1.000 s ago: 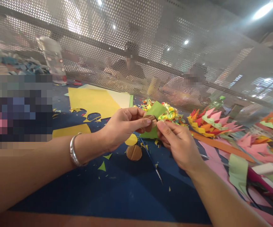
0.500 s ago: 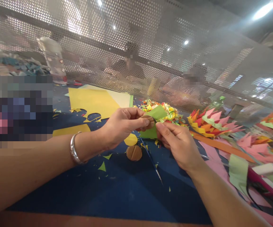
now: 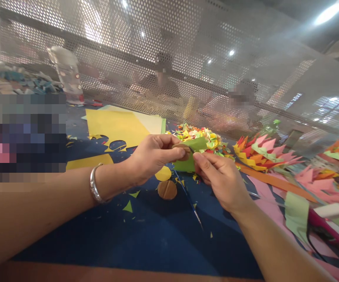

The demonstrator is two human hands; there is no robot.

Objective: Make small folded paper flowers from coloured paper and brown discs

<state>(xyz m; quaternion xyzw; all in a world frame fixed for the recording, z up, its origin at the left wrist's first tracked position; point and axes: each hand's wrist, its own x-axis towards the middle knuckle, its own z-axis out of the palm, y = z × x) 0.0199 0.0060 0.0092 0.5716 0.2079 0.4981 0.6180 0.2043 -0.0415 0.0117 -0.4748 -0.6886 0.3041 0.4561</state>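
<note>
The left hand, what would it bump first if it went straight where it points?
Probably the right hand, just past the brown cardboard the left hand pinches, though the green paper may come first; depth is unclear.

Matt green paper [image 3: 198,144] (glossy bracelet [image 3: 93,184])

Light moderate, indoors, mostly overhead. Long lamp [image 3: 329,13] burns white beyond the far right corner of the desk [image 3: 145,244], grey haze around it. Small bright spots and pale streaks on the mesh [image 3: 113,47] past the far edge. Desk top dark toward the near edge: soft shadow beside the right forearm [image 3: 266,235], faint sheen mid-desk. Bracelet [image 3: 95,184] glints. Left hand [image 3: 151,160] and right hand [image 3: 220,180] fairly crisp. Mesh and figures [image 3: 160,84] behind soft, low in contrast. Paper [image 3: 307,180] along the right edge smeared, stretched. Coarse pixel blocks cover the left edge.
</note>
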